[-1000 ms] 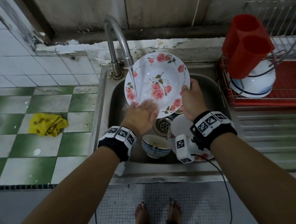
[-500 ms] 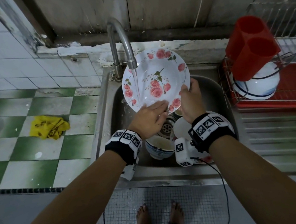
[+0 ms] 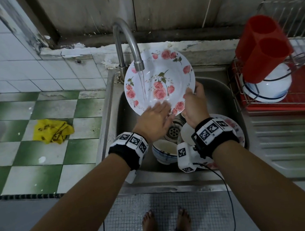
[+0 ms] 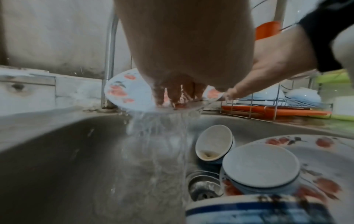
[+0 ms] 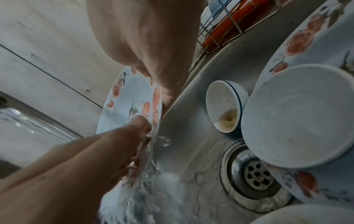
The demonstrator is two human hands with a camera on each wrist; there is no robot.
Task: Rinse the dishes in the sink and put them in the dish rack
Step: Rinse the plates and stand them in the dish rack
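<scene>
From the head view, both forearms reach forward over the steel sink [image 3: 219,87], where the right hand [image 3: 193,108] pinches the lower right rim of a rose-patterned plate [image 3: 160,83], thumb on its face, holding it tilted up under the running faucet [image 3: 128,43]. The left hand [image 3: 153,123] lies flat with straight fingers pressed on the plate's lower face, gripping nothing. A blue-rimmed bowl [image 3: 165,152] sits in the basin below; the dish rack [image 3: 281,98] stands to the right with a white bowl and red cups. The left wrist view looks along the flat palm to wet fingertips [image 4: 179,97] on the plate, water sheeting off its edge. The right wrist view shows the right hand closed over the plate's rim and the left hand's fingers [image 5: 141,122] on its face, beside the drain [image 5: 255,174].
</scene>
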